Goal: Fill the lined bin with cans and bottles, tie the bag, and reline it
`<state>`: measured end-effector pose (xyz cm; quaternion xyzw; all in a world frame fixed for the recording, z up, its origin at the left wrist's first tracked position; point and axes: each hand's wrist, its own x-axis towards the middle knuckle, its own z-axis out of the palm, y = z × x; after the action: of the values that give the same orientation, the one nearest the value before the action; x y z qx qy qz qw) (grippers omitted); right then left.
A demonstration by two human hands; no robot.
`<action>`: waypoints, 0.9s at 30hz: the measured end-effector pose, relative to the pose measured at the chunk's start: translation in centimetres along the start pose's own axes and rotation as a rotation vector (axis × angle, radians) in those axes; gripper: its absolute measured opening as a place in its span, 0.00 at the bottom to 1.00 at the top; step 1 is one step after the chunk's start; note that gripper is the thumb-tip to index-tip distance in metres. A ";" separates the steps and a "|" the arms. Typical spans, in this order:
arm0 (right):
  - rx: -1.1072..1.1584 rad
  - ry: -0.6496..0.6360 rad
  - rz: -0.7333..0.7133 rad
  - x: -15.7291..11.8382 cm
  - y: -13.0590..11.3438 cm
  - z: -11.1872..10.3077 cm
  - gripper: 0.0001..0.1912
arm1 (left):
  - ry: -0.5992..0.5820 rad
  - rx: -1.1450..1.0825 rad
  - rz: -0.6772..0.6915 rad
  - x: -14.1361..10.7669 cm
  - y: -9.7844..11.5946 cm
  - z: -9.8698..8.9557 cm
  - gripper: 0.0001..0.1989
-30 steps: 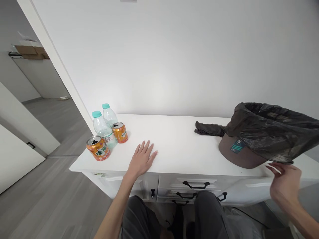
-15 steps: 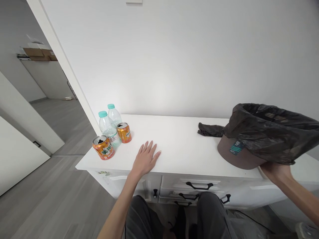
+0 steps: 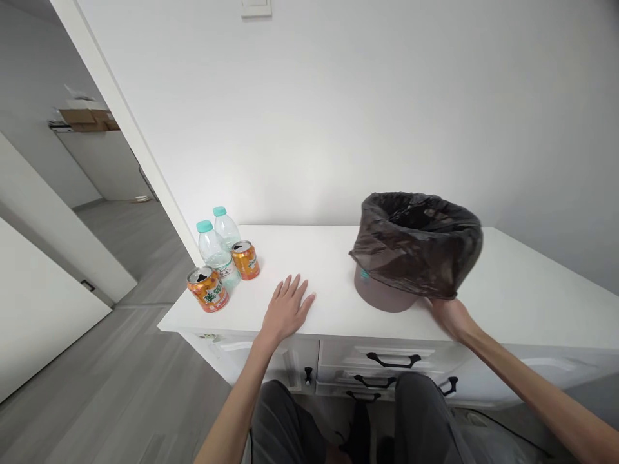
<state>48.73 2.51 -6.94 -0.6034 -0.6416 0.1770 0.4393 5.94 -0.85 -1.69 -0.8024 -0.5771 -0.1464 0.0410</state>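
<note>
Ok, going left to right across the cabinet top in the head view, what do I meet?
Front orange can, rear orange can, left hand, bin with black bag over its rim. Left out for overlap: front bottle, rear bottle, right hand.

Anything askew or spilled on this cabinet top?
The black liner hangs unevenly over the bin: it slants lower toward the right and partly covers the teal label. No spill shows around the upright cans and bottles.

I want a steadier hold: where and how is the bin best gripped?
Probably low on the bin, from its right side, where the right hand is: the rounded wall shows bare there, while the black bag drapes loosely above, hiding the rim.
</note>
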 end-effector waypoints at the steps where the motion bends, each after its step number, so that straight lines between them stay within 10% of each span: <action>1: 0.017 -0.040 0.026 -0.3 -0.6 0.3 0.36 | -0.004 0.002 -0.003 0.0 0.0 0.0 0.32; 6: 0.017 -0.252 -0.063 -1.4 -4.2 0.2 0.31 | 0.022 0.000 0.004 0.0 0.0 0.1 0.31; 10: 0.046 -0.179 -0.082 -1.7 -6.0 -0.1 0.24 | 0.024 -0.006 0.004 0.1 -0.1 0.1 0.31; 27: 0.280 -0.065 0.188 -1.6 -4.0 -0.1 0.17 | 0.013 0.023 0.012 0.2 0.2 -0.4 0.28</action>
<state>46.14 0.22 -4.45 -0.5876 -0.5651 0.3246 0.4796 6.10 -0.79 -1.27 -0.8044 -0.5735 -0.1449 0.0548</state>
